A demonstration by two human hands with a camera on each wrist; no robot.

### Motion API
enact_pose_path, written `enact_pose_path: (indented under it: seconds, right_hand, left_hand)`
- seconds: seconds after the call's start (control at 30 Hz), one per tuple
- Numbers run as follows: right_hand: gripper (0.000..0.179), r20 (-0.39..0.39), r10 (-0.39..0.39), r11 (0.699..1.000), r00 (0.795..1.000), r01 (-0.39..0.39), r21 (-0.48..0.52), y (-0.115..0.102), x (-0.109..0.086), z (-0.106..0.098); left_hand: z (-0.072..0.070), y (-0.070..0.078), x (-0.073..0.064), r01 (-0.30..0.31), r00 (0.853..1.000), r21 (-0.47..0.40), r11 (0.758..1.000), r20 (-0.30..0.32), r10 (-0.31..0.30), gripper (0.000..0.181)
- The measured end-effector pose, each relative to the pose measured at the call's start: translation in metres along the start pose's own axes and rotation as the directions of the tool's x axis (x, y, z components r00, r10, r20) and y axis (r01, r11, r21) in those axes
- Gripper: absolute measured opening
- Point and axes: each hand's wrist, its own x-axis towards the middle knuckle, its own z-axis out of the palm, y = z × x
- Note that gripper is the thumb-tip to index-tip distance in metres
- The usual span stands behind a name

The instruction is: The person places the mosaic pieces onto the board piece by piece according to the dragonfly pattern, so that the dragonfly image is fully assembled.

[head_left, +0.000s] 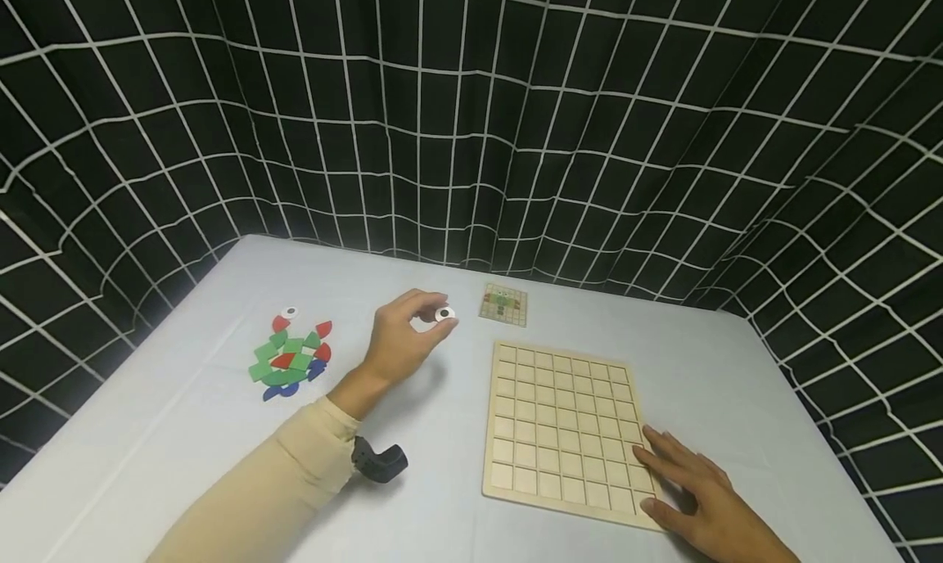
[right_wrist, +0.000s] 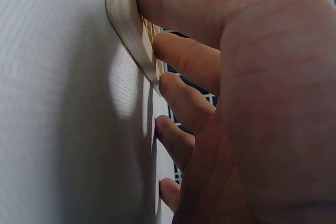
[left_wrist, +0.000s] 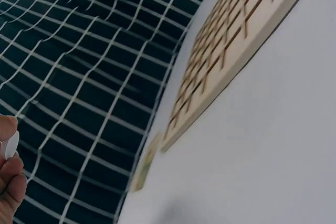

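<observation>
Head: pinching white disc [head_left: 445, 313] with left hand [head_left: 401, 338] above bench [head_left: 442, 473]; resting spread right hand [head_left: 700, 493] on unfilled board [head_left: 556, 420]; seemingly just starting, leaving coloured pieces [head_left: 300, 362] unplaced. Left wrist: holding disc off board. Right wrist: touching edge, gripping nothing.

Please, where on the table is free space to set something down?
The white table is bare right of the grid board, beyond the right hand, and between board and black wrist mount. Crowded: at left, among the coloured pieces.
</observation>
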Motion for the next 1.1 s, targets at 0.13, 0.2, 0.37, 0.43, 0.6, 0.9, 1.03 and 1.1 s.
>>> enact_pose_path:
  seconds: [0.13, 0.2, 0.37, 0.43, 0.6, 0.9, 1.03, 1.1]
  right_hand:
    - [0.061, -0.001, 0.001, 1.000, 1.000, -0.001, -0.011, 0.001, 0.000, -0.001]
    - [0.061, -0.008, -0.006, 1.000, 1.000, 0.006, -0.023, 0.002, -0.001, -0.001]
    - [0.060, -0.014, -0.021, 0.999, 1.000, 0.021, -0.029, 0.003, -0.001, -0.002]
    - [0.060, -0.016, -0.023, 0.999, 1.000, 0.023, -0.023, 0.003, -0.001, -0.001]
    - [0.059, -0.014, -0.005, 1.000, 1.000, 0.005, -0.009, 0.001, 0.000, 0.000]
    - [0.059, -0.029, -0.047, 0.998, 0.998, 0.047, -0.032, 0.002, 0.000, 0.001]
    - [0.060, -0.026, -0.040, 0.998, 0.999, 0.039, -0.039, 0.003, -0.001, 0.001]
    - [0.060, -0.023, -0.026, 0.999, 0.999, 0.026, -0.030, 0.002, 0.000, 0.001]
  left_hand:
    - [0.023, 0.002, -0.002, 0.010, 1.000, -0.037, 0.999, 0.017, -0.009, 0.027]
    - [0.034, 0.004, -0.002, 0.017, 0.999, -0.049, 0.999, 0.028, -0.016, 0.027]
    - [0.057, 0.007, -0.003, 0.031, 0.998, -0.092, 0.995, 0.062, -0.026, 0.027]
    - [0.064, 0.008, -0.003, 0.040, 0.996, -0.104, 0.994, 0.087, -0.031, 0.027]
    - [0.078, 0.011, -0.006, 0.083, 0.979, -0.102, 0.991, 0.196, -0.062, 0.027]
    - [0.106, 0.011, -0.015, 0.195, 0.937, -0.126, 0.973, 0.316, -0.147, 0.027]
    - [0.119, 0.011, -0.018, 0.226, 0.915, -0.125, 0.966, 0.369, -0.167, 0.026]
    - [0.124, 0.011, -0.019, 0.246, 0.903, -0.107, 0.963, 0.387, -0.187, 0.026]
